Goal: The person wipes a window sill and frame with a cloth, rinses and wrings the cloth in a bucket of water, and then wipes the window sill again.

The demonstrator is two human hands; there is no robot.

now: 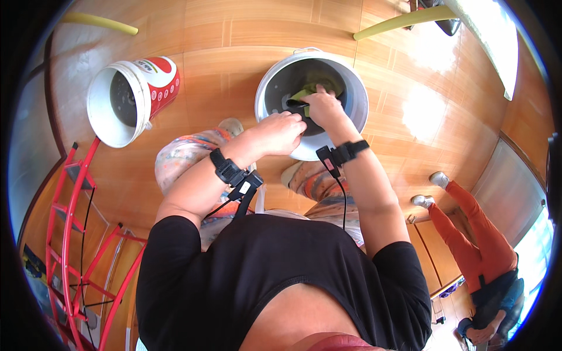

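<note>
A round metal pot or bucket (268, 94) with a raised wire handle stands on the floor before me, with dark liquid and some pale foam inside. My right hand (325, 107) reaches over its opening and grips a yellow-green cloth (303, 94) that has a dark fold. The cloth's lower part hangs down inside the vessel. At the near left rim is my left hand (283, 131), its fingers curled in towards the opening. Whether anything sits between those fingers is hidden. Both wrists wear black straps with small cabled devices.
A white-lined plastic pail (142, 103) with a red printed outside, holding dark liquid, stands to the left. Red stepladder frames (70, 228) rise at lower left. Yellow curved legs (404, 22) touch the wood-patterned floor (210, 79). Another person (474, 250) in orange trousers is at the right.
</note>
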